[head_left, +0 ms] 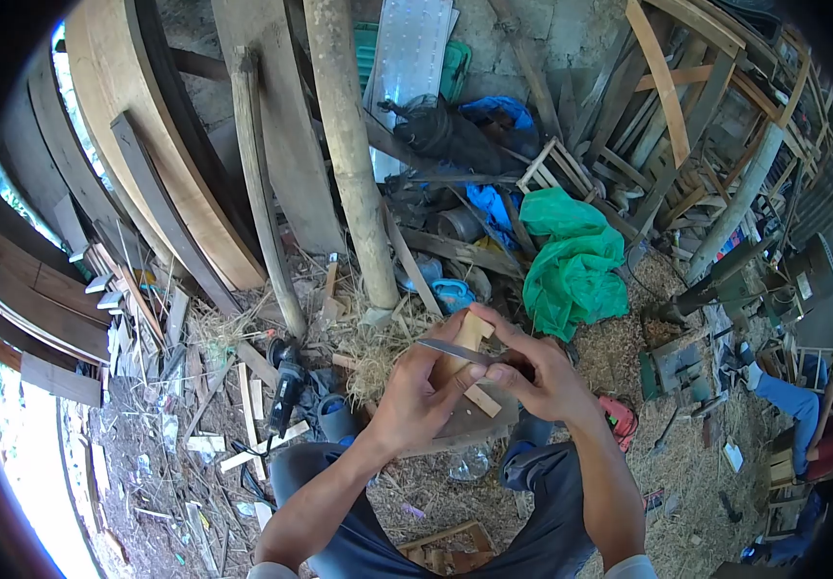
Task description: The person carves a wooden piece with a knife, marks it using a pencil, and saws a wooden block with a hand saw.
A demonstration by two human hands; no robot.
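Between my hands, above a wooden block seat, is a pale piece of wood point(472, 333). My left hand point(423, 386) wraps round its lower left side. A knife blade point(450, 350) lies across the wood and points left, its handle hidden in the fingers of my right hand point(535, 374). The thumbs of both hands meet near the blade. Below them a small wood offcut point(483, 400) rests on the stump-like block point(464, 434) between my knees.
An angle grinder point(286, 386) lies on the left among wood strips. A green plastic bag point(573, 261) is ahead, beside a bamboo post point(354, 164). A red tool point(619, 420) is right of my right arm. Another person's leg point(791, 400) shows at far right.
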